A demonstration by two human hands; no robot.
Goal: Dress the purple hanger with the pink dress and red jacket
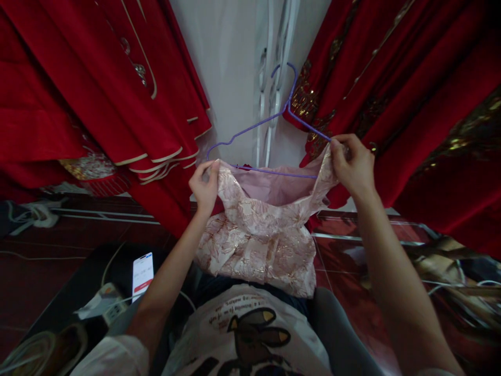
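Observation:
A pale pink brocade dress [266, 214] with gold threads hangs between my hands, its lower part lying over my lap. My left hand [205, 188] pinches the dress's left shoulder strap. With fingers closed, my right hand [354, 164] grips the other strap at the right end of the hanger. The purple wire hanger [258, 124] spans the neckline, its hook pointing up and away from me. Its left end shows just above my left fingers, and its bottom bar crosses the neck opening. The right end is hidden by my right hand.
Red garments [164, 104] with trim hang at left, and red sequined garments [371, 94] at right. A white cabinet door [230, 68] with handles stands ahead. At lower left, a phone [142, 274] and a power strip [113, 308] lie on a dark surface. Red tiles [340, 282] cover the floor.

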